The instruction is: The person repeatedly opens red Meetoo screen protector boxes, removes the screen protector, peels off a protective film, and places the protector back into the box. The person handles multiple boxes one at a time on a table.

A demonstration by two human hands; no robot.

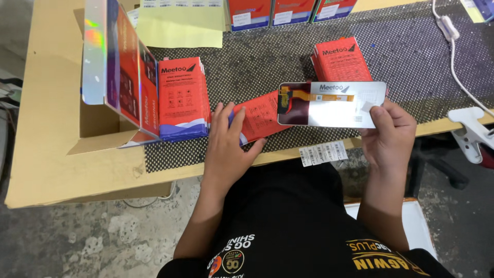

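My right hand [387,135] holds a flat silver phone-screen panel [334,109] by its right end, level above the table edge; an orange flex strip runs along its top. My left hand [227,140] lies palm down on a red sleeve-shaped packet [260,118] that rests on the black mesh mat [257,67]. The panel's left end overlaps the packet's right end.
A stack of red packets [182,98] stands at the left against an open cardboard box [103,118] holding glossy cartons. Another red stack [340,59] lies behind the panel. Barcode labels [323,153] stick to the table edge. A white clamp [471,131] and cable sit at the right.
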